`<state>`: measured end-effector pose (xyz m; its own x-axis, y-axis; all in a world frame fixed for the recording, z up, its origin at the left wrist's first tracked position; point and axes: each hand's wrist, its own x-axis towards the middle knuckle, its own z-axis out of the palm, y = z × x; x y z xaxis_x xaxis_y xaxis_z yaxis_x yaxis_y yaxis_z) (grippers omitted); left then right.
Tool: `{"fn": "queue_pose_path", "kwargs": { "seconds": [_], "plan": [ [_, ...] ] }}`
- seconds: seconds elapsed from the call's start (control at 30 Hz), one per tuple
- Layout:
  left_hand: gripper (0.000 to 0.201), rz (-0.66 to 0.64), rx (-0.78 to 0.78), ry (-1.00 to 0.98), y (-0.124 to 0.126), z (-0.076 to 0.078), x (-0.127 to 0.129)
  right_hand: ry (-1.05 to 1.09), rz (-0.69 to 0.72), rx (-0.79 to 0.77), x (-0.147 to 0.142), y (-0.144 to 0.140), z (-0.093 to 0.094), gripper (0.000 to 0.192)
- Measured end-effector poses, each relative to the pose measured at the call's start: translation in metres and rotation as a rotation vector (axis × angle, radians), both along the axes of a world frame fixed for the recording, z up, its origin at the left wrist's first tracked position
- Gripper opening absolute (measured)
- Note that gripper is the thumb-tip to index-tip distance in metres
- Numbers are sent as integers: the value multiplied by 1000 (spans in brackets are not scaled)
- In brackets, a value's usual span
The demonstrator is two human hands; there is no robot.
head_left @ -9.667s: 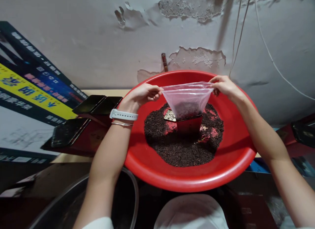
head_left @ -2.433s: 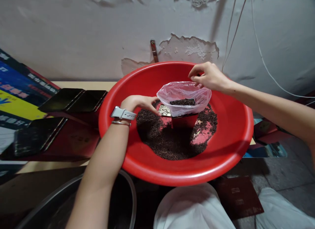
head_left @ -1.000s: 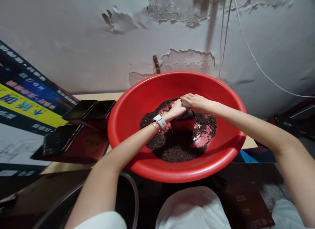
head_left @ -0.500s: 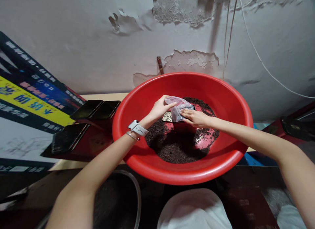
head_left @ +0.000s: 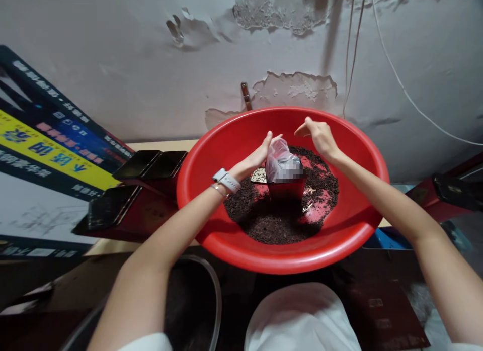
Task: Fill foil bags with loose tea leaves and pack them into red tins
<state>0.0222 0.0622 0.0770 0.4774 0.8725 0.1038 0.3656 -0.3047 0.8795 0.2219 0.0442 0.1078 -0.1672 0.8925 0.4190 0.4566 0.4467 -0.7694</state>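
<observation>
A red plastic basin (head_left: 290, 263) holds a layer of dark loose bits like dried tea leaves (head_left: 275, 231). In its middle stands a dark red box (head_left: 286, 191) with its top open and a shiny flap at the left. A clear plastic bag (head_left: 278, 154) sticks up out of the box; part of it is blurred out. My left hand (head_left: 260, 155) lies against the bag's left side, fingers stretched upward. My right hand (head_left: 320, 139) hovers above the leaves to the right, apart from the bag, its fingers spread and holding nothing.
Several dark red boxes with black tops (head_left: 132, 210) stand left of the basin, beside a printed carton (head_left: 56, 155). Another such box (head_left: 449, 190) is at the right. A round dark tub (head_left: 196, 300) sits below. Cords (head_left: 350, 64) hang along the peeling wall (head_left: 151, 89).
My right hand has let go of the bag and lifted up and right. My left hand has moved slightly right, its fingers straightening beside the bag. The bag now stands more upright.
</observation>
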Motion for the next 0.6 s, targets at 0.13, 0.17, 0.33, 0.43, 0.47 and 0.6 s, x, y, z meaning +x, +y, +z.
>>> {"fn": "queue_pose_path", "kwargs": {
  "seconds": [0.13,0.17,0.33,0.43,0.47,0.6],
  "plan": [
    [64,-61,221,284,16,-21,40,153,-101,53,3,3,0,73],
    [61,-78,282,390,17,-30,48,160,-101,34,4,3,-5,72],
    [60,-33,492,566,14,-68,61,142,-33,-55,5,6,-22,61],
    [62,-19,502,524,19,-75,60,35,-54,-23,6,5,-18,43],
    [62,-24,485,510,22,-74,60,-38,-71,-15,6,5,-16,36],
    [52,5,286,286,30,-62,60,-403,-53,-28,7,1,-14,16]
  ]
}}
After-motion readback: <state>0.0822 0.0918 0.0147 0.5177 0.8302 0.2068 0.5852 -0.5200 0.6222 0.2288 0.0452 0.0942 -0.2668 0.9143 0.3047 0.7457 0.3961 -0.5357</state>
